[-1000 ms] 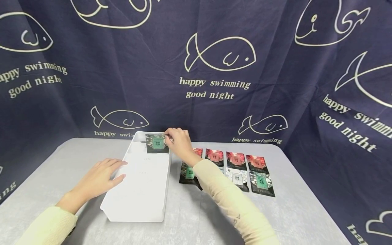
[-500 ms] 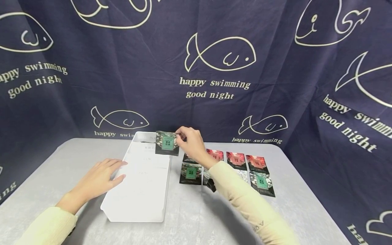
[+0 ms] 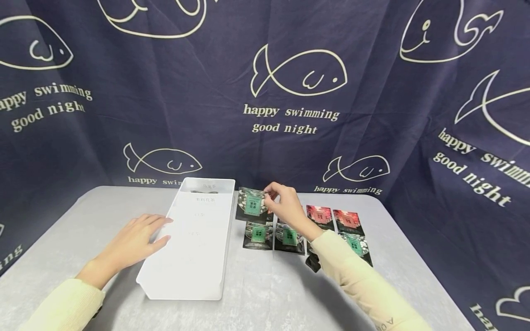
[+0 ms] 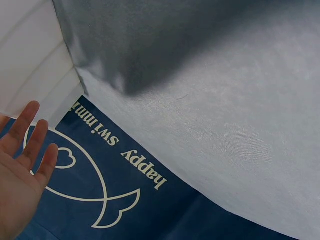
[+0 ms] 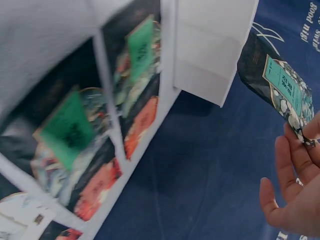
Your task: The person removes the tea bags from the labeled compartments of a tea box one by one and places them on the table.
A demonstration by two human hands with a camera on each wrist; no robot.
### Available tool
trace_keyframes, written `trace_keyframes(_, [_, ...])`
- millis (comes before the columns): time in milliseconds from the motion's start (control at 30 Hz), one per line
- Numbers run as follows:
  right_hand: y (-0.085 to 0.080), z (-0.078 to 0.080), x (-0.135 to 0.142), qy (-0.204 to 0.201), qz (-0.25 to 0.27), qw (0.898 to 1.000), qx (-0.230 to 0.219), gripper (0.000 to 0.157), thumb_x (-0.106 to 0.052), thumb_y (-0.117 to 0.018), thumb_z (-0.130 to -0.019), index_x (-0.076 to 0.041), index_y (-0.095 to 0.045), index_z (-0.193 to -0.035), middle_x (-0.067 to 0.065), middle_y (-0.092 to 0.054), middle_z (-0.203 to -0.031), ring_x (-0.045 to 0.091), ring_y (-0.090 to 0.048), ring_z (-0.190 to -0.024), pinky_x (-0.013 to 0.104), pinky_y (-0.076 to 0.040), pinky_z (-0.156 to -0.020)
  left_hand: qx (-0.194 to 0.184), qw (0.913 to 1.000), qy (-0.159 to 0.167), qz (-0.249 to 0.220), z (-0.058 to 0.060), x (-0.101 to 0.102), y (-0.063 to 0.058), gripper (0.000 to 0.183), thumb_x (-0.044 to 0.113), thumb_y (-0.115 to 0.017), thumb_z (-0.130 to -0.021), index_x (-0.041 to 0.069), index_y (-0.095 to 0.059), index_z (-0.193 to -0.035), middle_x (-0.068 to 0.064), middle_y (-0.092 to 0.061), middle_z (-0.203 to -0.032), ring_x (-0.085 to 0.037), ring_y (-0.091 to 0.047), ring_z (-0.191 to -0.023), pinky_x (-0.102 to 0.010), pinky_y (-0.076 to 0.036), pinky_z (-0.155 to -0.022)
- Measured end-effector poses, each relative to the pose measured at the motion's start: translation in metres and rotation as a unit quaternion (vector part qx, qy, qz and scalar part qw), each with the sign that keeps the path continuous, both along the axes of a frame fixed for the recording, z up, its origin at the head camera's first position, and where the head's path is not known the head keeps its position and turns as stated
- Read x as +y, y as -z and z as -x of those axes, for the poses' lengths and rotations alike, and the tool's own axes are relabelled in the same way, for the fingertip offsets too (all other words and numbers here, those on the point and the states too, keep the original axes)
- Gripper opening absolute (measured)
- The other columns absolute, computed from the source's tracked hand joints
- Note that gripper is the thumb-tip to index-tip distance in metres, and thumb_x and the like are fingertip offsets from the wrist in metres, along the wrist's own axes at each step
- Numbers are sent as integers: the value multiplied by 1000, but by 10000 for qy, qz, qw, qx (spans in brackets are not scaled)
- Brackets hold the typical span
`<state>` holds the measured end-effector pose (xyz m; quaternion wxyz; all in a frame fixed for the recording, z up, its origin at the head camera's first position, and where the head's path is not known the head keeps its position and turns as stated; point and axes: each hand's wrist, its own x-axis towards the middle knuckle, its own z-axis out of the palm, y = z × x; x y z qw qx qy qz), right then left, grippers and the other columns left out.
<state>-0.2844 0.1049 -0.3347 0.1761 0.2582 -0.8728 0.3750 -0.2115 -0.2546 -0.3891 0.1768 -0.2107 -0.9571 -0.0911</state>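
Observation:
My right hand (image 3: 287, 204) pinches a tea sachet (image 3: 251, 204) by its upper right corner. The sachet is black with pale flowers and a green label; it hangs just right of the white box (image 3: 225, 257), in front of the back row of sachets. In the right wrist view, the thumb and fingers of the right hand (image 5: 295, 185) hold one corner of the tea sachet (image 5: 282, 85). My left hand (image 3: 134, 241) rests at the box's left rim, fingers extended. The left wrist view shows the left hand (image 4: 25, 175) with its fingers spread beside the box wall (image 4: 35, 60).
Right of the box lie two rows of sachets: red ones (image 3: 319, 215) behind, green-labelled ones (image 3: 258, 234) in front. My right sleeve (image 3: 356, 276) covers part of them. White dividers with printed labels (image 3: 205, 200) split the box; something dark (image 3: 204, 191) shows in its far compartment.
My right hand has carried the tea sachet rightward, from over the box's far end to beside the box. My left hand has stayed at the rim.

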Motion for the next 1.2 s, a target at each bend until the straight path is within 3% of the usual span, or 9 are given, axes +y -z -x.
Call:
trace_keyframes(700, [39,-35,24,-722,-268,9943,-734,13,-2,-57,-78,-10,-63,-87,-2,-63,-73,6,-56,-68,23,-49,-65,43,10000,15,10,0,0,0,39,30,-60,-83,8,-59,-116,-11,-60,-115,-31,-53,-108,-50,-40,-88])
trace_keyframes(1200, [53,-61,21,-1141,-186,9801,-1611,14,1,-56,-79,-7,-61,-89,1,-62,-77,5,-54,-69,23,-51,-66,58,10000,-4,37,-1,0,0,39,30,-60,-83,8,-59,-116,-11,-61,-115,-31,-53,-108,-50,-40,-88])
